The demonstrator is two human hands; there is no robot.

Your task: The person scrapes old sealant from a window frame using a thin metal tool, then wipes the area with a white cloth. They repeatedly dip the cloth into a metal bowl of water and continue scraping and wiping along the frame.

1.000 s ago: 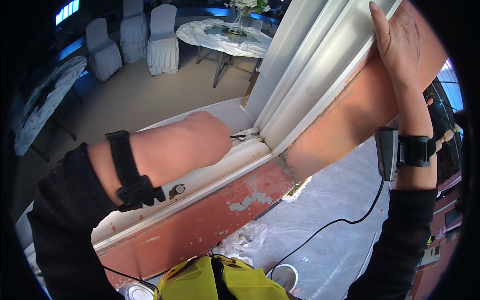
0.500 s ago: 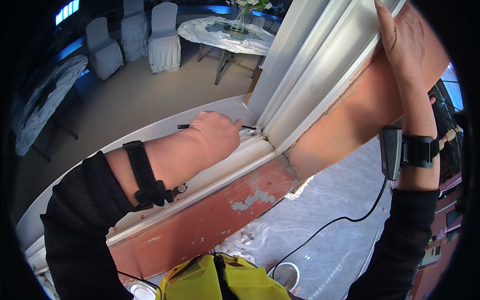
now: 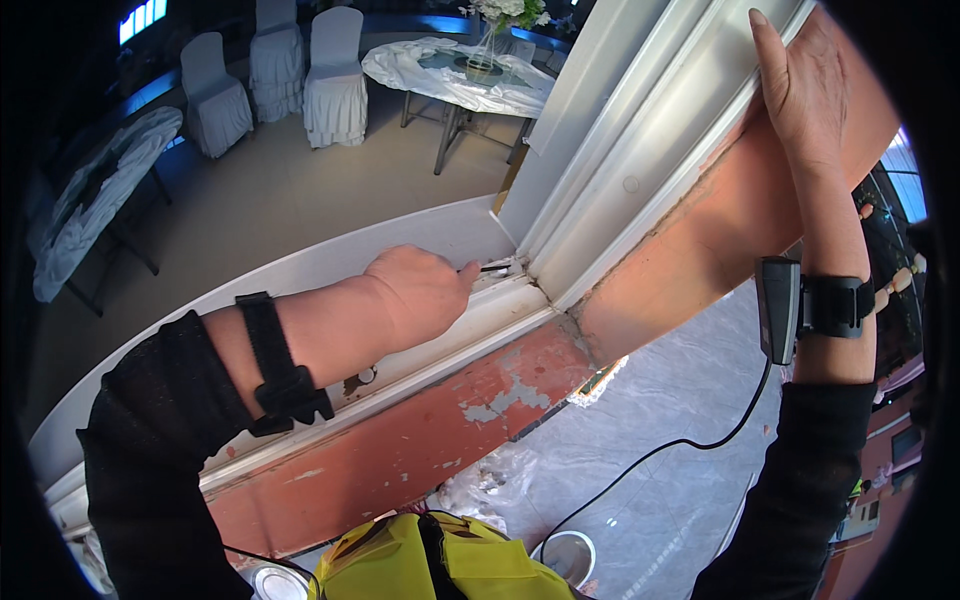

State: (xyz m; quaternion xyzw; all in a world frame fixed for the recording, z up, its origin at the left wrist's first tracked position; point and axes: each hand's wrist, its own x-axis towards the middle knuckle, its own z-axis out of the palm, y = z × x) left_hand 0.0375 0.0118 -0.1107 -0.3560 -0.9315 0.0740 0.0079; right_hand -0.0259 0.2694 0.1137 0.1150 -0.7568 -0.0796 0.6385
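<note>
**Thin tool at the frame corner, other hand braced on the upright**

The left hand (image 3: 425, 290) is closed in a fist around a thin dark tool (image 3: 492, 268), whose tip points into the corner where the white sill (image 3: 300, 275) meets the white upright frame (image 3: 640, 150). The tool lies just beyond the knuckles, low against the sill's inner groove. The right hand (image 3: 800, 95) is well apart from the left, up and to its right; it lies flat and open, fingers straight, pressed against the edge of the upright frame and the orange-red wall (image 3: 730, 220) beside it, holding nothing.

Below the left forearm, the red-painted ledge (image 3: 420, 440) shows flaked patches and bare grey spots, and the sill carries chips and marks. Judging by this, the work at the corner joint looks under way rather than finished: the joint under the tool tip is still rough, and the peeling stretches nearer the body look untreated. Plastic sheeting (image 3: 650, 470) covers the ground beneath the right forearm.
</note>
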